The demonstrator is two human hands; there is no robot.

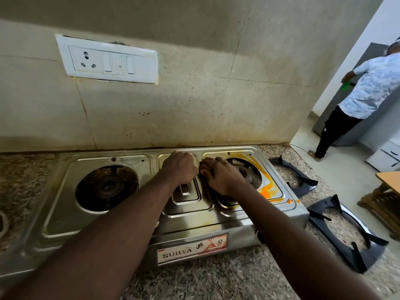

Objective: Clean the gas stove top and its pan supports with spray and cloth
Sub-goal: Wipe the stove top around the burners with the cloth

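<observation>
The stove [60, 204] sat on the speckled stone desk [216, 282] against the tiled wall, its long axis running left to right and slightly skewed, the labelled front [192, 249] facing the person. Both burner wells were bare: the left burner [107, 185] lay open, and the right burner [246, 172] was partly covered by the right hand [220, 176]. An orange stain [267, 192] ringed the right well's near corner. The left hand [178, 167] rested on the raised centre panel, knuckles up, fingers curled under; whether they held anything could not be told. The right hand lay just beside it, fingers [205, 167] bent and close together, tips on the ridge between panel and right well; a pinch could not be made out. Two black pan supports lay flat on the desk to the stove's right, the far one [308, 183] near its back corner, the near one [319, 219] by its front corner, both well apart from the hands
</observation>
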